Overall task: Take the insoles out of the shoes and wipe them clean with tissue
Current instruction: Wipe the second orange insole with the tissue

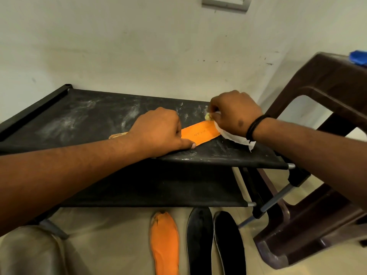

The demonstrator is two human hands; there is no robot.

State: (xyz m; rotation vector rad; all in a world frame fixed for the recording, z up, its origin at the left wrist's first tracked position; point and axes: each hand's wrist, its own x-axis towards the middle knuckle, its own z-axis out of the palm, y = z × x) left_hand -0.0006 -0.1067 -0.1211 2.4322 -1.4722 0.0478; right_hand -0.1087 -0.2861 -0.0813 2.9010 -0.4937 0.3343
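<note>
Your left hand (pixel 158 132) is curled, knuckles up, pressing down on the orange insole (pixel 200 133) that lies flat on the rack's top shelf (pixel 83 116), near its front edge, right of centre. Thumb tip sits at the insole's near edge. The pale end of the insole sticks out left of that hand; the orange end runs toward the shelf's right edge.

Your right hand (pixel 236 114) is closed round a white tissue (pixel 236 138), fingers bunched down on the insole's right end. Tissue trails out under the wrist and hangs over the shelf's front-right edge. Small yellowish bit (pixel 207 116) at the fingertips, can't tell what it is. Black band (pixel 255 127) on the right wrist.

Shelf fabric is black w/ white dusty smears, mostly toward the back and left. Lower shelf (pixel 158 187) visible below it.

On the floor (pixel 111 235), in front of the rack: second orange insole (pixel 164 243) w/ dark scuff at the toe, then two black insoles (pixel 215 243) side by side just right of it.

Brown plastic chair (pixel 325 124) stands just beside the rack's right end, blue item (pixel 358 57) on it. Wall (pixel 139 46) behind.
</note>
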